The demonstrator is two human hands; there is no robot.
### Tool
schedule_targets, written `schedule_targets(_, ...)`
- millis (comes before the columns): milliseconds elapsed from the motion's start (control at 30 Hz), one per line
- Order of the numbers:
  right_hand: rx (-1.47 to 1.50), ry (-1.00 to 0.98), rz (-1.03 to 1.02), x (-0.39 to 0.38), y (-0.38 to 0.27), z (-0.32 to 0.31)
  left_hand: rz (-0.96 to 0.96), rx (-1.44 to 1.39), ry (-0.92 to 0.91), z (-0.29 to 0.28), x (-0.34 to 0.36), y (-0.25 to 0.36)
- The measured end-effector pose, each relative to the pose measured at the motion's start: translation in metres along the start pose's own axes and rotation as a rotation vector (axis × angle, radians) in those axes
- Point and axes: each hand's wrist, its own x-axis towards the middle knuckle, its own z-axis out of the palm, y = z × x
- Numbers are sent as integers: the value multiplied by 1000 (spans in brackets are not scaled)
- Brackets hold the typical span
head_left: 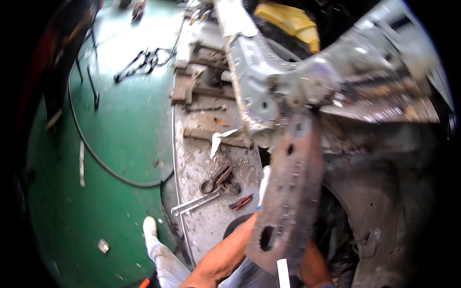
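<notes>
Extending behind rusty beam (300, 177): gloved left hand (264, 185).

Bench (204, 240), grey, gritty. On it: rusty ring-ended metal piece (218, 180), silver flat tool (194, 204) just beside it, 1 pair of red-and-black pliers (241, 202) to the right, white scrap (216, 143) higher up. Green floor (125, 139) at left: dark hose (139, 184) in a curve, black tangled item (149, 61), pale strip (81, 163). Yellow piece (290, 24) at top, blurred.
</notes>
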Motion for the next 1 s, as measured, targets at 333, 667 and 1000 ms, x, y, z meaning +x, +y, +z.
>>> schedule_targets(333, -241, -36, -372, 24, 15, 15, 30, -179, -84, 15, -33, 41)
schedule_targets(667, -360, -58, -365, 20, 14, 5, 207, 84, -79, 7, -27, 28)
schedule_targets(1000, -210, -414, -27, -11, -72, -37, 128, 162, -50, 0, -22, 23)
